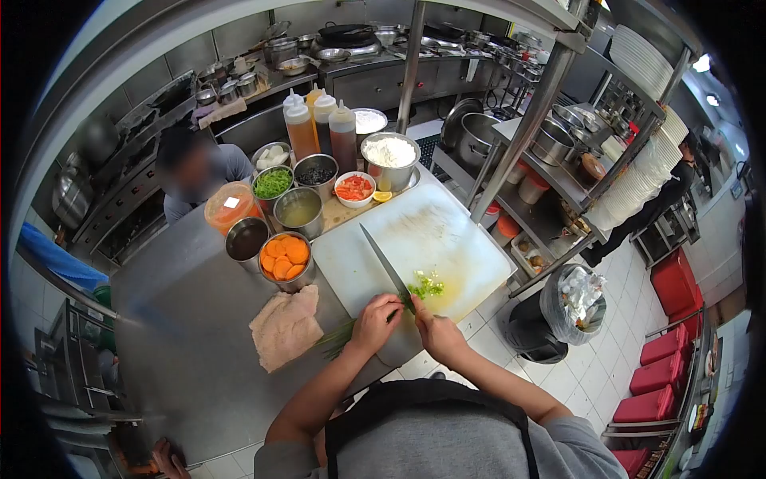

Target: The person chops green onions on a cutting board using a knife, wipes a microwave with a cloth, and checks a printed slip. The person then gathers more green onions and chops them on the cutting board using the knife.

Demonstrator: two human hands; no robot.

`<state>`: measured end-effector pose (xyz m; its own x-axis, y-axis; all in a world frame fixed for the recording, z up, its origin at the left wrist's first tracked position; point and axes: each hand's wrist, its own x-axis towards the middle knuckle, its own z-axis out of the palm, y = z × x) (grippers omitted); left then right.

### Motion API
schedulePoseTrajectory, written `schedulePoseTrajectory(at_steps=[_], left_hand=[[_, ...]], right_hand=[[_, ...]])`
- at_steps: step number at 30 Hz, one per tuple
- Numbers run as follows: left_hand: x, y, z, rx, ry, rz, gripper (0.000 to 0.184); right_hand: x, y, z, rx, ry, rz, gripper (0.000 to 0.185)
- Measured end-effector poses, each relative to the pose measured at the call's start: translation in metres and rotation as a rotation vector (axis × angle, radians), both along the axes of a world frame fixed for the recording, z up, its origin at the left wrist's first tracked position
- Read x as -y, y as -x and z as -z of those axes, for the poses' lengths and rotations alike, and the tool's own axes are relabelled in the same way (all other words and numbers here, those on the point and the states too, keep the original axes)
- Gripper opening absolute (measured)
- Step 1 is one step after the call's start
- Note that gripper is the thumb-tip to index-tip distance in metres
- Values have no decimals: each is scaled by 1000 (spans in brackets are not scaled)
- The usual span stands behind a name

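While the right fingers (420,309) grip the knife (385,257) below frame centre, the left fingers (388,301) curl closed on green stalks (338,338) trailing toward lower left. Chopped bits (428,285) lie just above the right fingers.

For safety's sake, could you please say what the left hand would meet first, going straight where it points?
The left hand would probably meet the knife first, close ahead of it, though depth is unclear.

Commercial kitchen, wok (345,33), stacked plates (641,65)
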<state>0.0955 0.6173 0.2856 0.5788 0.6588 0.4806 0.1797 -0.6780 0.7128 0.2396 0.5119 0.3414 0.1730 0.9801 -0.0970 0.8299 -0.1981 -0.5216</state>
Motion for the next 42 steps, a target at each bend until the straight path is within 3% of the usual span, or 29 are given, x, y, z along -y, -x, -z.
schedulePoseTrajectory(at_steps=[2, 6, 8, 11, 14, 20, 22, 28, 31, 35, 42], left_hand=[[2, 1, 1, 13, 34, -4, 9], [0, -1, 1, 18, 84, -20, 10], [2, 2, 4, 22, 85, -13, 10], [1, 2, 5, 38, 43, -11, 11], [1, 0, 5, 36, -22, -7, 12], [4, 4, 2, 44, 46, -23, 13], [2, 5, -1, 29, 90, -27, 12], [2, 5, 2, 45, 36, -14, 12], [0, 8, 3, 19, -18, 16, 11], [-1, 8, 7, 38, -10, 17, 11], [-1, 10, 6, 50, 19, -1, 11]], right_hand=[[-3, -5, 0, 23, -9, -13, 52], [1, 3, -60, -50, 194, 7, 56], [4, 5, -10, -7, 55, 1, 56], [1, 0, 5, -9, -7, -32, 55], [-3, -3, -34, -14, 93, -40, 56], [3, -4, 8, -36, -52, -31, 55], [-2, 0, -34, -68, 74, -11, 54], [4, 11, 5, 3, -84, -28, 54], [-1, 6, -34, -56, 116, -8, 54], [10, 10, 6, 44, -20, -40, 55], [3, 7, -15, -14, 4, -42, 55]])
